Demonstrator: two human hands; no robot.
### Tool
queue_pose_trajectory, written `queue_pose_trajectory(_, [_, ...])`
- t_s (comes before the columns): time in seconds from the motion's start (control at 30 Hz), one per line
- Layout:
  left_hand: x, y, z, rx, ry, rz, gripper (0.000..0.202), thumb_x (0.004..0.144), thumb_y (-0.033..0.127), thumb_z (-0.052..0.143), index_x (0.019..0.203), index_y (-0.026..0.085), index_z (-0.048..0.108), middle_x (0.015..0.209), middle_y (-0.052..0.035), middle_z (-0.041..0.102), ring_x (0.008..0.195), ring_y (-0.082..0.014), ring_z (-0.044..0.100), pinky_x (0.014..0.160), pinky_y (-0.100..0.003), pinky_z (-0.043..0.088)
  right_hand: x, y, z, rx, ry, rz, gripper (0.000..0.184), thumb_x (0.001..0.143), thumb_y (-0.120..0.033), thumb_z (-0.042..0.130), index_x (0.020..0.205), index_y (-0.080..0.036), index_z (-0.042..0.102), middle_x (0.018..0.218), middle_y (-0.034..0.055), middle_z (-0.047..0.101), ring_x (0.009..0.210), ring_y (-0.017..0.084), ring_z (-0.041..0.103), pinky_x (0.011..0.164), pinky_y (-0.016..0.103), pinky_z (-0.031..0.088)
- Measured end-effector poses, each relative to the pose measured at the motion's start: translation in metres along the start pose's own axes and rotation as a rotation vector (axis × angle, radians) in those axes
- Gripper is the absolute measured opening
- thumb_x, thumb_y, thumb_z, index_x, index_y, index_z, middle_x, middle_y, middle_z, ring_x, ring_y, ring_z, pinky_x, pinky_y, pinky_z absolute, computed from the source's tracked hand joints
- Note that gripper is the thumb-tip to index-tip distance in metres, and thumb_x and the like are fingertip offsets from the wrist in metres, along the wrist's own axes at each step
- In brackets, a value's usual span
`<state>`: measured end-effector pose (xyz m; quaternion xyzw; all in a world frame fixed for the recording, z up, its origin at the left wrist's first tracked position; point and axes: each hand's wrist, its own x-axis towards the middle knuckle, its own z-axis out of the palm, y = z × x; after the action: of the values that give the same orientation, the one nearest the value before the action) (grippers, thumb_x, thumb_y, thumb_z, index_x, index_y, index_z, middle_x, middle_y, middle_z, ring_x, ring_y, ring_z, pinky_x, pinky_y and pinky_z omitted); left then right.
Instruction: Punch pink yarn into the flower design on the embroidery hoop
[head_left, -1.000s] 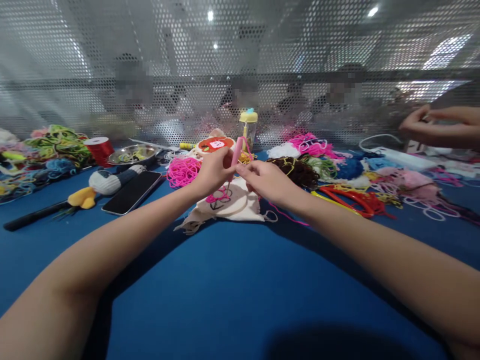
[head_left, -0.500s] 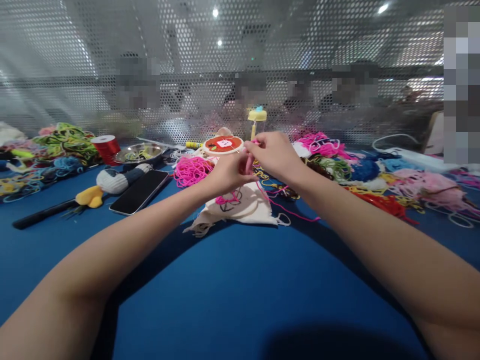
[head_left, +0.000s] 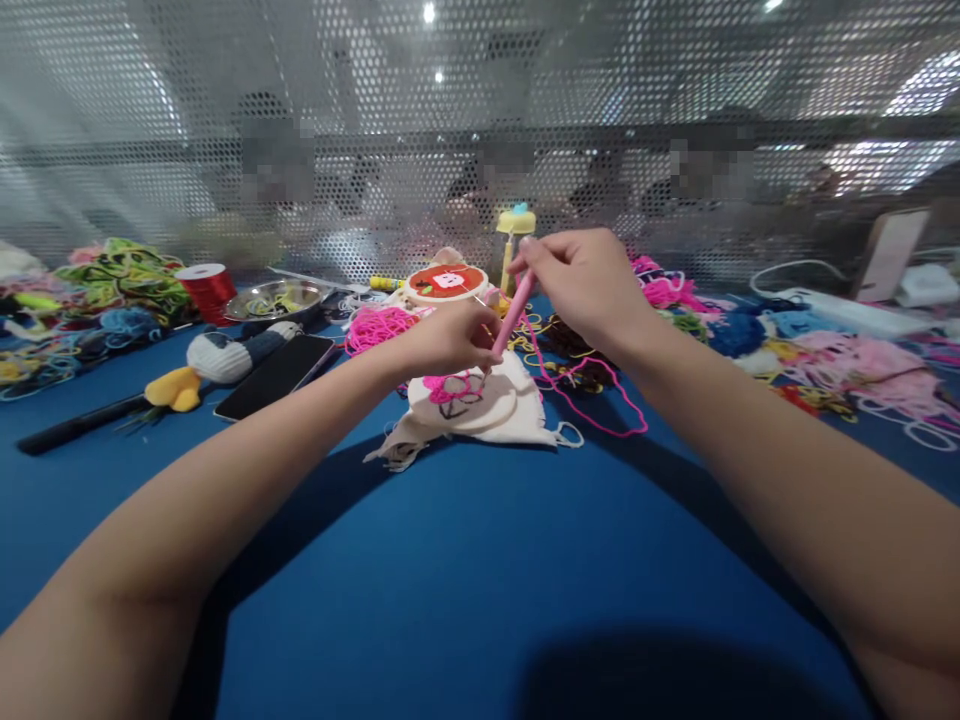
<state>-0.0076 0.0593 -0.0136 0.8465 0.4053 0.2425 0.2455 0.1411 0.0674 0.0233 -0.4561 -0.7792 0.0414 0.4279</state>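
A cream cloth in an embroidery hoop (head_left: 480, 405) lies on the blue table (head_left: 465, 580), with a pink and dark stitched figure on it. My right hand (head_left: 581, 285) is closed around a pink punch needle (head_left: 512, 318), tip slanting down toward the hoop. My left hand (head_left: 450, 340) pinches near the needle's lower end, just above the cloth; what its fingers hold is too small to make out. A pink yarn strand (head_left: 600, 400) loops from the needle across the table to the right.
A black phone (head_left: 276, 375), a plush duck toy (head_left: 217, 365), a red ribbon spool (head_left: 206, 290) and a metal dish (head_left: 274, 300) sit left. A finished red hoop (head_left: 446, 282) and a yellow-capped bottle (head_left: 514, 240) stand behind. Yarn heaps (head_left: 750, 330) fill both sides. A perforated screen (head_left: 480, 130) closes the back.
My right hand has risen from beside the left and now grips the pink needle from above, slanted. The yarn strand has been drawn out into a loop on the right. A co-worker's hands at right are gone.
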Motion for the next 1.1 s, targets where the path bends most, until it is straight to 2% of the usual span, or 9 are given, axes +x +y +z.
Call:
queue_pose_trajectory(0.47, [0.001, -0.004, 0.003, 0.066, -0.001, 0.014, 0.008, 0.064, 0.015, 0.058, 0.068, 0.014, 0.052, 0.061, -0.0015, 0.058, 0.056, -0.0111, 0.053, 0.047, -0.021, 0.039, -0.001, 0.002, 0.000, 0.013, 0.031, -0.034, 0.033, 0.083, -0.032, 0.038, 0.072, -0.014, 0.062, 0.064, 0.0023, 0.056, 0.066, 0.013, 0.052, 0.065, 0.027, 0.038])
queue_pose_trajectory(0.63, [0.001, -0.004, 0.003, 0.028, -0.033, 0.013, 0.007, 0.064, 0.014, 0.057, 0.069, 0.014, 0.052, 0.060, -0.0012, 0.057, 0.053, -0.0102, 0.053, 0.046, -0.021, 0.039, 0.001, 0.001, -0.002, -0.025, -0.007, -0.002, 0.034, 0.083, -0.034, 0.037, 0.071, -0.014, 0.061, 0.061, 0.0026, 0.054, 0.062, 0.013, 0.051, 0.059, 0.027, 0.037])
queue_pose_trajectory(0.7, [0.001, -0.003, 0.002, 0.033, -0.038, 0.017, 0.006, 0.064, 0.014, 0.057, 0.068, 0.014, 0.052, 0.061, -0.0018, 0.058, 0.053, -0.0103, 0.053, 0.045, -0.021, 0.038, 0.001, 0.002, -0.003, -0.014, -0.103, 0.046, 0.034, 0.082, -0.038, 0.039, 0.068, -0.014, 0.060, 0.055, 0.0025, 0.051, 0.056, 0.013, 0.049, 0.054, 0.027, 0.037])
queue_pose_trajectory(0.77, [0.000, -0.002, 0.001, 0.054, -0.036, 0.036, 0.005, 0.064, 0.014, 0.056, 0.067, 0.014, 0.052, 0.061, -0.0016, 0.057, 0.052, -0.0099, 0.052, 0.045, -0.021, 0.037, -0.001, 0.003, -0.004, 0.054, -0.283, 0.112, 0.031, 0.077, -0.041, 0.046, 0.063, -0.015, 0.057, 0.050, 0.0018, 0.048, 0.048, 0.012, 0.046, 0.047, 0.026, 0.036])
queue_pose_trajectory(0.87, [0.000, -0.002, 0.000, 0.049, -0.050, 0.048, 0.005, 0.064, 0.013, 0.054, 0.069, 0.014, 0.053, 0.061, -0.0011, 0.058, 0.053, -0.0097, 0.052, 0.045, -0.020, 0.037, -0.008, 0.008, -0.003, 0.219, -0.576, 0.156, 0.023, 0.070, -0.034, 0.055, 0.056, -0.017, 0.053, 0.048, 0.0009, 0.048, 0.043, 0.009, 0.043, 0.041, 0.024, 0.035])
queue_pose_trajectory(0.93, [0.000, -0.004, 0.000, 0.056, -0.067, 0.035, 0.007, 0.065, 0.016, 0.055, 0.072, 0.014, 0.055, 0.064, -0.0018, 0.059, 0.055, -0.0107, 0.053, 0.046, -0.020, 0.038, -0.013, 0.011, 0.001, 0.281, -0.711, 0.156, 0.018, 0.068, -0.028, 0.056, 0.054, -0.016, 0.053, 0.049, 0.0009, 0.049, 0.045, 0.009, 0.045, 0.040, 0.023, 0.035])
queue_pose_trajectory(1.0, [0.001, -0.006, 0.000, 0.081, -0.099, 0.017, 0.011, 0.065, 0.020, 0.057, 0.074, 0.014, 0.056, 0.067, -0.0025, 0.061, 0.057, -0.0115, 0.054, 0.047, -0.021, 0.039, -0.018, 0.013, 0.006, 0.307, -0.771, 0.187, 0.013, 0.067, -0.025, 0.056, 0.057, -0.015, 0.055, 0.050, 0.0016, 0.051, 0.047, 0.010, 0.048, 0.041, 0.022, 0.036])
queue_pose_trajectory(1.1, [0.001, -0.012, -0.004, 0.208, -0.172, -0.027, 0.016, 0.065, 0.021, 0.057, 0.081, 0.017, 0.057, 0.076, -0.0028, 0.063, 0.063, -0.0123, 0.056, 0.052, -0.021, 0.040, -0.023, 0.017, 0.014, 0.342, -0.753, 0.230, 0.010, 0.066, -0.024, 0.055, 0.062, -0.015, 0.056, 0.056, 0.0029, 0.055, 0.050, 0.011, 0.050, 0.042, 0.022, 0.038])
